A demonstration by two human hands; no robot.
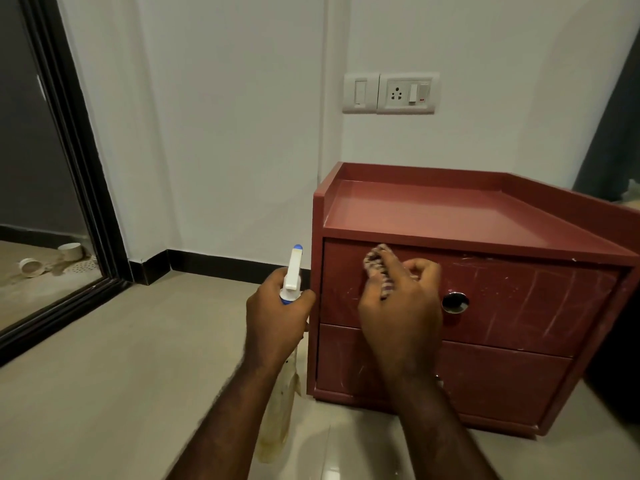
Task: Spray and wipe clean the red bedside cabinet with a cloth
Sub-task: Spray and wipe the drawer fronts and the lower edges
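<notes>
Head view, from closest in: two bare forearms rise from six o'clock. The left hand (277,317) has its fingers wrapped round the neck of a spray bottle (293,271). The white trigger head with its blue tip sticks up at twelve o'clock from the fist, and the cloudy, yellowish body hangs below the wrist toward six. The bottle sits just beside the cabinet's left edge; I can't tell whether they touch.

At three o'clock from that hand, the right hand (398,317) grips a bunched, patterned cloth (375,263), with its fingers curled over it. It presses the cloth onto the upper drawer (536,296), on the front's left part. A round metal knob (455,302) shows just at three o'clock of the knuckles.

The red bedside cabinet (485,216) stands on the pale tiled floor (104,375), filling the view from three to five o'clock. Pale scratches and smears streak the drawer front — most of them right of the knob. The lower drawer (502,382) is partly hidden by the right forearm. A raised lip runs round the left, back and right of the top.

Behind it is a white wall with a black skirting (225,265). A switch and socket plate (391,93) sits at twelve o'clock above the cabinet. Far off at nine o'clock a dark door frame (79,168) leans through the view — behind its glass lie small white objects I can't identify.
</notes>
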